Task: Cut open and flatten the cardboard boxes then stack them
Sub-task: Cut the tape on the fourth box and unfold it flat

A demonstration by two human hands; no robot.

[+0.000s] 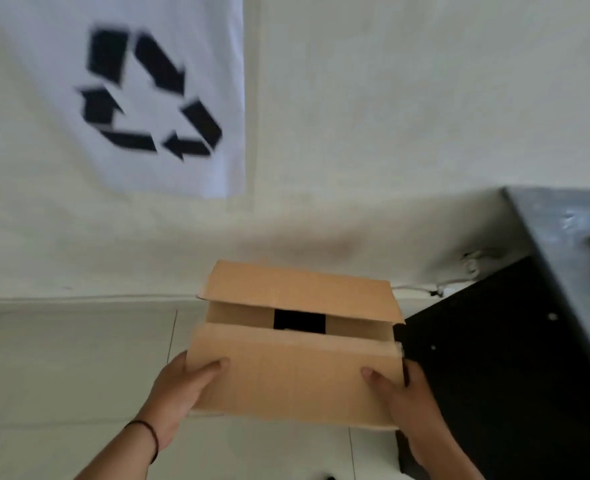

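My left hand (179, 389) and right hand (402, 393) each grip one box (293, 372), its two flaps apart.

A person's left hand (179, 389) and right hand (404, 396) hold a cardboard box (293, 344) by its sides above the tiled floor (61, 358) — top flaps parted — below a blurred recycling sign (148, 95) on the wall, beside a dark worktop (560, 230).
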